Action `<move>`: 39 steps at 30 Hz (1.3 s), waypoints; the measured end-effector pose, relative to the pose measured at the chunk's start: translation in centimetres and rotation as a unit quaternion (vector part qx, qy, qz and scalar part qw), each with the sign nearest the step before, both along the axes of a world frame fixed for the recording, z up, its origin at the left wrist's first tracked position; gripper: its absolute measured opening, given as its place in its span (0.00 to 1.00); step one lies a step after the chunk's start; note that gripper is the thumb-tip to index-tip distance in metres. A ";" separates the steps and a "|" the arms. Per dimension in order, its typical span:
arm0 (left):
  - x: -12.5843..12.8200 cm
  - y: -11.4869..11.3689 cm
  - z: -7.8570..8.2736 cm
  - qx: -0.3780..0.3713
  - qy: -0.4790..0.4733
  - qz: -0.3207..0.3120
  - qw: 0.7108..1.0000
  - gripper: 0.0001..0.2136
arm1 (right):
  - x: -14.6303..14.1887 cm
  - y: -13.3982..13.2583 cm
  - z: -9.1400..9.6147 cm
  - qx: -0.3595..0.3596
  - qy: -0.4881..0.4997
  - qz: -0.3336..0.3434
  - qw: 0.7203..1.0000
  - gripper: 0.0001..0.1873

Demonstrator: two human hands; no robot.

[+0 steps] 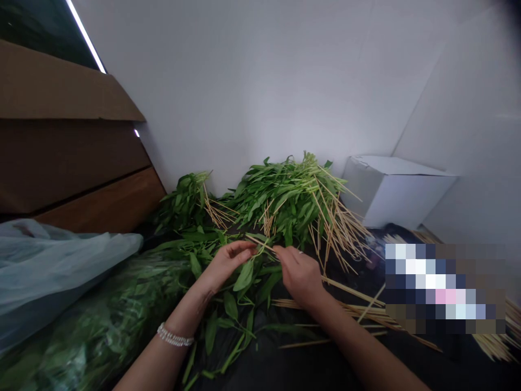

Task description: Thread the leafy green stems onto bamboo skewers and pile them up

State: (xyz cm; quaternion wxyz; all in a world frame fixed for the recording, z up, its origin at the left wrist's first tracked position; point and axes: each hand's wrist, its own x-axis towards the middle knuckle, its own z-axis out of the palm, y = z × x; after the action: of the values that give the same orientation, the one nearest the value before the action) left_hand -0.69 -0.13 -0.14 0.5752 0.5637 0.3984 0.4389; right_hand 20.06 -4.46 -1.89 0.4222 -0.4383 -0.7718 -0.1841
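Dark surface (268, 366) with leafy greens (138, 304) inside a clear plastic bag (101, 342).

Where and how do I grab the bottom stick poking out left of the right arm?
Pinch the wooden skewer near its left end, probably from above: it's thin, lies low, and that end is uncovered, while the right forearm hides part farther along.

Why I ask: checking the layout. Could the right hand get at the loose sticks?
Probably yes: the loose sticks lie close by the right hand, largely uncovered. It appears to pinch another stick, though, so may need to let go.
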 end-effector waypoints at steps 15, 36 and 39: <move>-1.6 -1.1 1.4 0.222 0.418 -0.263 0.841 0.10 | 1.5 0.8 0.5 -0.002 0.097 -0.054 0.994 0.15; -1.4 0.3 1.8 0.041 -0.082 0.114 0.989 0.15 | 0.5 0.3 0.4 -0.018 0.051 0.027 0.998 0.15; -1.3 0.3 1.3 0.003 -0.111 0.100 0.989 0.18 | 0.2 0.2 0.0 -0.023 -0.001 0.047 0.999 0.15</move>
State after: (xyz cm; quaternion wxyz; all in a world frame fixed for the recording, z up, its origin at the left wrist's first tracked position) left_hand -1.95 0.20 1.21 0.5672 0.4711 0.3850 0.5551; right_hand 20.21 -4.26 -1.90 0.4191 -0.4112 -0.7960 -0.1472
